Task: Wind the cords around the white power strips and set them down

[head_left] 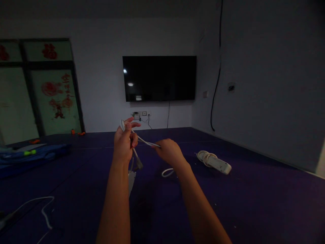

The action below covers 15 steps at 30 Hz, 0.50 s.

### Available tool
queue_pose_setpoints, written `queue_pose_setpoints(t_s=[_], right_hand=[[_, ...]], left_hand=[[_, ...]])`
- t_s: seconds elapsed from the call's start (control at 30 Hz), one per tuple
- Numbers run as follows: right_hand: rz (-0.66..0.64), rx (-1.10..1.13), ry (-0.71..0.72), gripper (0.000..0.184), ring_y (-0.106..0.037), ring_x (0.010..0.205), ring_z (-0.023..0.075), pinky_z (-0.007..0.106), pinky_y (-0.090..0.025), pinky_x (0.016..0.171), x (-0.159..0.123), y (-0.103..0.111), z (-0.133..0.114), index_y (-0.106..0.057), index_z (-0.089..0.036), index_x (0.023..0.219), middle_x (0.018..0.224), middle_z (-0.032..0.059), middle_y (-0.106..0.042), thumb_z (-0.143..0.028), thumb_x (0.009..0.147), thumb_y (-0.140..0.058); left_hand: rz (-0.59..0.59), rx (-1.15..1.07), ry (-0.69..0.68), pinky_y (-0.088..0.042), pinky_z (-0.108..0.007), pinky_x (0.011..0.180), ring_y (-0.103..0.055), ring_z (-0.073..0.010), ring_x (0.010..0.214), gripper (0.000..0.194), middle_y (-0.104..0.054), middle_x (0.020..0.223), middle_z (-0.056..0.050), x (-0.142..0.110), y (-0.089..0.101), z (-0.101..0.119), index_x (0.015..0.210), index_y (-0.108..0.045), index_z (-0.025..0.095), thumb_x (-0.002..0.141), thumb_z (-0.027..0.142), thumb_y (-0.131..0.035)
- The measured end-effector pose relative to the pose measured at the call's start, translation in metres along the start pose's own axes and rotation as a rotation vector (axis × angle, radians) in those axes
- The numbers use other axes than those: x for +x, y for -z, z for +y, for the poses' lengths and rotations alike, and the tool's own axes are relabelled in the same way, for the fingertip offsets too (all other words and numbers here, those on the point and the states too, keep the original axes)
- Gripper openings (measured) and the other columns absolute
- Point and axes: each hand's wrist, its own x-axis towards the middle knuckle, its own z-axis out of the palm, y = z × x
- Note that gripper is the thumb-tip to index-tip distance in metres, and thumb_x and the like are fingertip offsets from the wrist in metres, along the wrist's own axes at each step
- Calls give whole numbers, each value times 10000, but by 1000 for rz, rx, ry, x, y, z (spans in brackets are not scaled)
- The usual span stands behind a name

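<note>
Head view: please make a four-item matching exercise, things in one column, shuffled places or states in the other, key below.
1. Television
2. Power strip
3. Left hand
4. Black cable

A. lies on the purple surface
B. hangs down the right-hand wall
C. grips a white cord
D. mounted on the far wall, screen dark

Pairs: 1-D; 2-A; 3-C; 4-B
</note>
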Motion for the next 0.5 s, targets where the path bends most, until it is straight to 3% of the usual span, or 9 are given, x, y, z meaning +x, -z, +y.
queue_pose_setpoints(t_s=[0.1, 0.23, 0.37, 0.43, 0.5], right_hand=[[82, 235, 114, 242, -632, 682, 186, 253, -400, 629, -1, 2, -3, -719, -172, 872, 758, 83, -711, -225, 835, -486], [253, 634, 153, 362, -627, 776, 185, 262, -438, 699, 1, 4, 2, -701, -177, 1005, 848, 40, -721, -118, 733, -469], [342, 1052, -9, 492, -598, 728, 157, 262, -448, 656, 7, 1, 8, -648, -161, 1130, 927, 46, -709, -147, 671, -472], [372, 1237, -90, 524, -544, 627, 118, 234, -415, 568, 9, 1, 10, -628, -161, 1162, 951, 57, -700, -185, 654, -502], [432, 1382, -117, 524, -478, 572, 87, 220, -381, 523, 10, 3, 12, -621, -176, 1167, 1013, 70, -686, -217, 653, -528]], left_hand=[[-103, 149, -20, -215, -214, 333, -313, 1, 383, 368, -629, 1072, -65, -5, -6, -4, 1120, -542, 230, 780, 329, -641], [-236, 305, -6, -378, -201, 454, -477, -56, 537, 507, -632, 1098, -69, -9, -15, -9, 1228, -493, 242, 750, 231, -660], [-317, 449, -56, -441, -230, 621, -582, -130, 777, 307, -654, 1011, -52, -11, -23, -15, 1046, -603, 202, 741, 187, -630], [-316, 535, -28, -414, -228, 571, -562, -113, 663, 198, -655, 904, -34, -12, -26, -17, 891, -627, 176, 706, 231, -672], [-341, 612, 54, -357, -221, 491, -476, -82, 511, 221, -640, 781, -10, -14, -27, -18, 795, -625, 162, 650, 294, -728]])
